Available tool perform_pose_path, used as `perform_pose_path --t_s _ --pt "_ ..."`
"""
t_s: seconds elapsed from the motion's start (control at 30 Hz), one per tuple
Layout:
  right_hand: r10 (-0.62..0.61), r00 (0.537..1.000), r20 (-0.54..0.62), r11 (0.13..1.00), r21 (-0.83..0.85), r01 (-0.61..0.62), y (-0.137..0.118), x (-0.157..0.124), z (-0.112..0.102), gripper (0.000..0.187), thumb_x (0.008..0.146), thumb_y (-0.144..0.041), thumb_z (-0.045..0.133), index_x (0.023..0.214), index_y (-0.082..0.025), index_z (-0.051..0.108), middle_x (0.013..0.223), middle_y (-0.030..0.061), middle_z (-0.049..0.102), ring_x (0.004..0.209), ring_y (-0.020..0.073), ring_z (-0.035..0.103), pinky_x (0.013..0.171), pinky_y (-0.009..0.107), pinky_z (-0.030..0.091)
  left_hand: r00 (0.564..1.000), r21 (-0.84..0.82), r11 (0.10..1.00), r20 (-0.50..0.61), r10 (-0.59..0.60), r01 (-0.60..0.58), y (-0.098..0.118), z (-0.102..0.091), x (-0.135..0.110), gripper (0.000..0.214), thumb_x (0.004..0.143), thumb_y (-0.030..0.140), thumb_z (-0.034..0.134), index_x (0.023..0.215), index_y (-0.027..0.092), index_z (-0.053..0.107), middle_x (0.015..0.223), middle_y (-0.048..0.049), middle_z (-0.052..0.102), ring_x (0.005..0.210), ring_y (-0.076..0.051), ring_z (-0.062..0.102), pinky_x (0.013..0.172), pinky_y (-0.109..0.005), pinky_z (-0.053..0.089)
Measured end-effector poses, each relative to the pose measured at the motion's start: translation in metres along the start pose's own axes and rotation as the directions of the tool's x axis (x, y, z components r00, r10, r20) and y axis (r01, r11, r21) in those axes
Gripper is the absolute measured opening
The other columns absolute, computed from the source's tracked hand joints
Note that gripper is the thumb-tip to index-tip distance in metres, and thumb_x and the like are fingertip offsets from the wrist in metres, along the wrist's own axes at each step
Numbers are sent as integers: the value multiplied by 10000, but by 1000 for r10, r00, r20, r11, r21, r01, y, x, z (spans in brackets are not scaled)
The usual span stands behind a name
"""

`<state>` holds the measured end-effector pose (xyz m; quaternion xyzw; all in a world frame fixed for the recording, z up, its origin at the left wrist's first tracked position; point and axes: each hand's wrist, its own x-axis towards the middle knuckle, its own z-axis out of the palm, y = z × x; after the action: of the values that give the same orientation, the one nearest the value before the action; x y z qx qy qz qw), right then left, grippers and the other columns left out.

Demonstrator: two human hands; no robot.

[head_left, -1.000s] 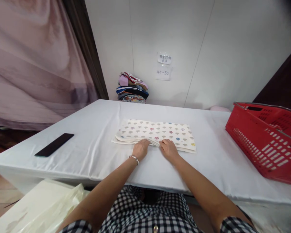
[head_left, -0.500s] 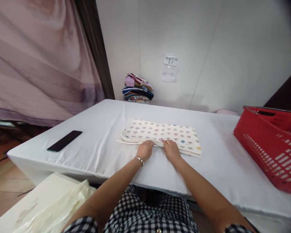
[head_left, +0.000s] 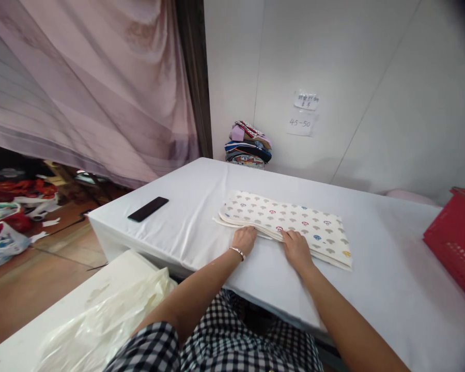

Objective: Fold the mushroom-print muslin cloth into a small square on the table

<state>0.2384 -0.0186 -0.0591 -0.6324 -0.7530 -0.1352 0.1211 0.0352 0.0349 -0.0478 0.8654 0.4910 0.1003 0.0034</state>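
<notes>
A folded cream cloth (head_left: 290,219) printed with small grey, red and blue shapes lies flat on the white-covered table (head_left: 201,181). My left hand (head_left: 244,239) rests at its near edge with the fingers tucked under the layers. A silver bracelet sits on that wrist. My right hand (head_left: 295,247) is beside it, fingers curled over the same near edge. Both hands grip the cloth's edge.
A black phone (head_left: 148,208) lies near the table's left side. A stack of folded clothes (head_left: 248,145) sits by the wall under two paper notes. A red basket (head_left: 455,242) stands at the right. A clear plastic bag (head_left: 112,315) lies on a low surface at my left.
The view has swung left, showing the curtain and cluttered floor; the basket has slid to the frame's right edge. Both hands stay on the cloth's near edge.
</notes>
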Motion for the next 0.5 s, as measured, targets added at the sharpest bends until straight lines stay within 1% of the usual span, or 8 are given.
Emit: perform_pose_path --t_s 0.13,0.23,0.4,0.5 --pt "11 1000 13 1000 -14 -11 -2 0 -3 381 833 -121 447 1203 -187 510 1026 85 550 924 208 456 750 304 312 1000 -7 1000 -9 24 -24 -8 -1 -4 265 857 101 351 903 159 605 944 -95 607 858 -198 577 710 -313 435" --pt "8 1000 -12 999 -31 -8 -8 4 -6 384 846 -121 437 1222 -181 481 1037 87 549 942 211 447 766 312 305 1000 -13 1000 -17 26 -26 -9 -1 -6 275 855 97 346 909 165 607 943 -92 607 862 -197 577 712 -311 432" --pt "-66 998 -23 997 -37 65 -34 24 -4 397 860 -105 413 1251 -167 441 1059 96 543 938 211 439 778 326 302 1000 -29 1000 -25 -4 4 -7 -2 -5 282 855 111 347 931 172 612 948 -88 611 869 -202 577 710 -314 435" --pt "-75 997 -8 997 -27 75 -49 36 1 394 883 -118 375 1273 -152 417 1043 106 546 917 215 439 760 332 310 999 -42 999 -29 -35 34 -7 -4 -6 288 870 138 338 948 187 611 965 -76 614 871 -193 576 713 -311 441"
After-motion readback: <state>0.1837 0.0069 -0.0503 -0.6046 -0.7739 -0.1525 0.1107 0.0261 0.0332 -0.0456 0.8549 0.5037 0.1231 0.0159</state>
